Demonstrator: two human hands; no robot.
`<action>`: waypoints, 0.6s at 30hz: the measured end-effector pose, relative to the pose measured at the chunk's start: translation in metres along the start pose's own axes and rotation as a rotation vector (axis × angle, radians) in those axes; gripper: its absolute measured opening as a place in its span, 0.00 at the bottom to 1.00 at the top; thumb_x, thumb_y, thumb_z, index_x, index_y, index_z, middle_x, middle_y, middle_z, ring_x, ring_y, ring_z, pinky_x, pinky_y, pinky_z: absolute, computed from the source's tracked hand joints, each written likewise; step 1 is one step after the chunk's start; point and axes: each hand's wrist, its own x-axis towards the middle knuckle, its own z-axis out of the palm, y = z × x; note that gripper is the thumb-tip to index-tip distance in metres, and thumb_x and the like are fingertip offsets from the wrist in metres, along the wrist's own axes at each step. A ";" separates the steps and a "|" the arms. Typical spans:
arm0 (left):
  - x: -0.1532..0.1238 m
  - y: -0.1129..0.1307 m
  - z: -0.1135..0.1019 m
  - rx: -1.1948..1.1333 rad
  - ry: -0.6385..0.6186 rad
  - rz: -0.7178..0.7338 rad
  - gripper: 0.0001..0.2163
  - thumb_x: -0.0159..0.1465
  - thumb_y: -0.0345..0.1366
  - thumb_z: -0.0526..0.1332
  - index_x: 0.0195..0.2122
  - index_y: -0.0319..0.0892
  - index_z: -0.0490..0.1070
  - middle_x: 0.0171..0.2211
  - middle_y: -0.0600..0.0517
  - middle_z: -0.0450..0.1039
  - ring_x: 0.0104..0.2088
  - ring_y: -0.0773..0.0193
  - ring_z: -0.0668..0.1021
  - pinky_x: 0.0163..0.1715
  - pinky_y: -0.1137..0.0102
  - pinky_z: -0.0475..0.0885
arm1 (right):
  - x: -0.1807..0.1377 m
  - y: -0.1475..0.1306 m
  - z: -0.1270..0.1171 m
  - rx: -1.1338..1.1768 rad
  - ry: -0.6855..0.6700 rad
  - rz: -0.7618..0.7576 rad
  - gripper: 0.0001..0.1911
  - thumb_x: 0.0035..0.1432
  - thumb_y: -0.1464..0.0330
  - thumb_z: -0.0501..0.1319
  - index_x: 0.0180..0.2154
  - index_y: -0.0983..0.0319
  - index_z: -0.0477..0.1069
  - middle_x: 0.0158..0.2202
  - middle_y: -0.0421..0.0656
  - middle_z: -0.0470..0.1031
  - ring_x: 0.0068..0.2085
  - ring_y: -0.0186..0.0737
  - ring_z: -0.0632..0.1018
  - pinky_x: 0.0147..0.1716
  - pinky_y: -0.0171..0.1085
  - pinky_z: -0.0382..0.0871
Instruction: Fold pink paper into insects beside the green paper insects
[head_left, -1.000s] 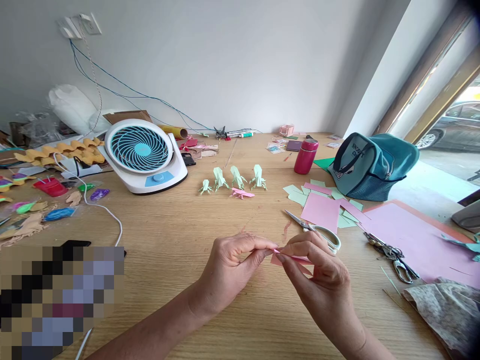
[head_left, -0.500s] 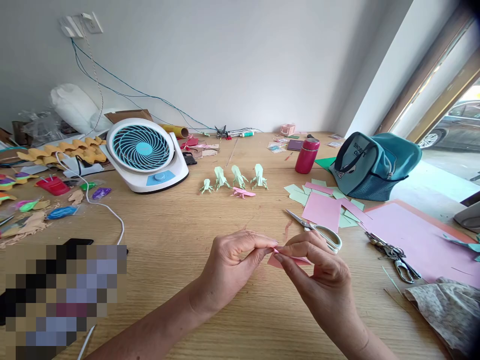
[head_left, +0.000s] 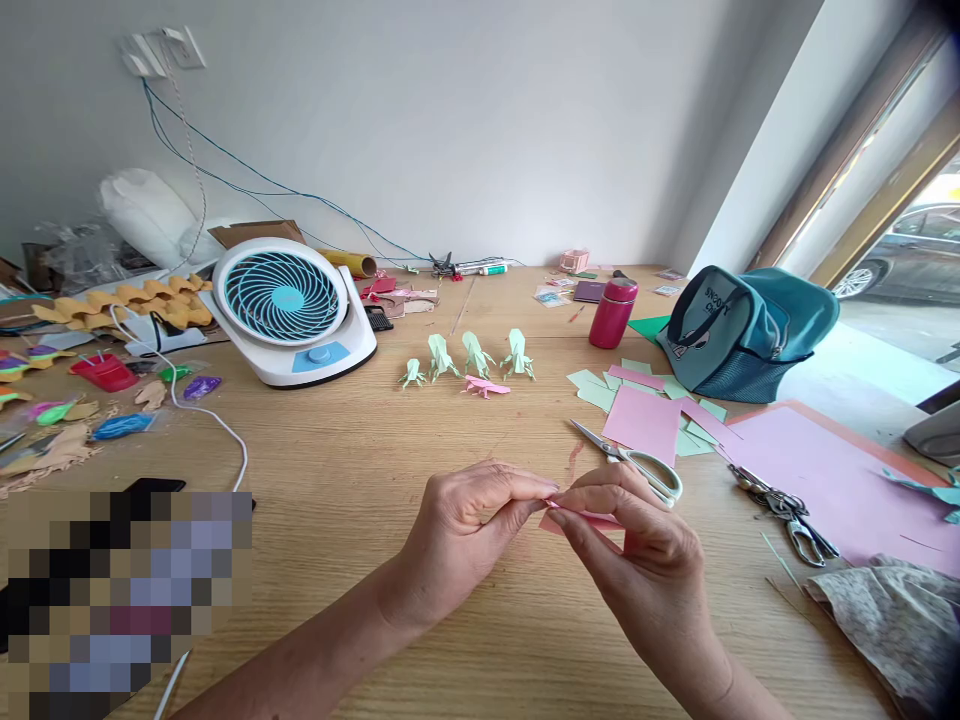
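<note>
Between my two hands is a small piece of folded pink paper [head_left: 600,521], partly hidden by my fingers. Thumb and forefinger of my left hand [head_left: 474,525] pinch its left tip. My right hand [head_left: 637,545] pinches it just beside, with the wider part of the paper showing under the right fingers. Farther back stand several pale green folded-paper insects [head_left: 477,354], with a pink folded-paper insect [head_left: 485,386] in front of them. Scissors [head_left: 646,474] with pale handles lie just beyond my right hand.
Pink and green paper sheets [head_left: 643,420] lie at the right, near a teal bag [head_left: 746,330] and a red flask [head_left: 613,313]. A bunch of keys [head_left: 787,513] rests on a large pink sheet [head_left: 847,480]. A white fan [head_left: 292,315] stands back left; a white cable [head_left: 225,425] crosses the left side.
Both hands keep their pinch in nearly the same place. The pink paper has tilted slightly, so less of its lower face shows.
</note>
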 end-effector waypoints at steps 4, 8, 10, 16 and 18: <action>0.000 0.001 0.000 0.002 -0.005 0.008 0.08 0.63 0.25 0.62 0.39 0.39 0.80 0.37 0.48 0.82 0.38 0.63 0.82 0.42 0.70 0.76 | -0.001 0.000 0.001 -0.002 0.010 -0.012 0.07 0.59 0.75 0.65 0.33 0.56 0.75 0.29 0.40 0.74 0.32 0.39 0.73 0.33 0.42 0.64; 0.000 0.000 0.001 -0.032 0.001 -0.037 0.07 0.63 0.25 0.63 0.38 0.40 0.80 0.36 0.49 0.82 0.36 0.64 0.82 0.41 0.71 0.76 | -0.001 0.000 0.001 -0.027 0.027 -0.038 0.08 0.58 0.76 0.64 0.33 0.57 0.74 0.29 0.39 0.73 0.31 0.39 0.73 0.33 0.41 0.63; 0.000 0.000 0.002 -0.040 0.009 -0.063 0.07 0.62 0.25 0.63 0.36 0.40 0.80 0.34 0.49 0.82 0.35 0.64 0.82 0.39 0.72 0.76 | -0.001 0.001 0.001 -0.033 0.028 -0.044 0.08 0.59 0.76 0.64 0.33 0.57 0.74 0.29 0.40 0.72 0.32 0.39 0.72 0.33 0.42 0.64; 0.000 -0.002 0.002 -0.033 0.002 -0.041 0.07 0.62 0.25 0.63 0.37 0.40 0.80 0.35 0.49 0.82 0.36 0.63 0.82 0.39 0.70 0.76 | -0.001 0.000 0.000 -0.030 0.009 -0.031 0.08 0.59 0.75 0.64 0.35 0.55 0.76 0.30 0.40 0.74 0.33 0.40 0.73 0.34 0.42 0.64; 0.000 -0.002 0.002 -0.033 -0.003 -0.037 0.07 0.62 0.25 0.63 0.38 0.40 0.80 0.35 0.49 0.82 0.36 0.63 0.82 0.40 0.70 0.76 | -0.001 -0.001 0.000 -0.031 0.009 -0.031 0.08 0.59 0.75 0.64 0.34 0.55 0.76 0.29 0.40 0.74 0.32 0.40 0.73 0.33 0.42 0.64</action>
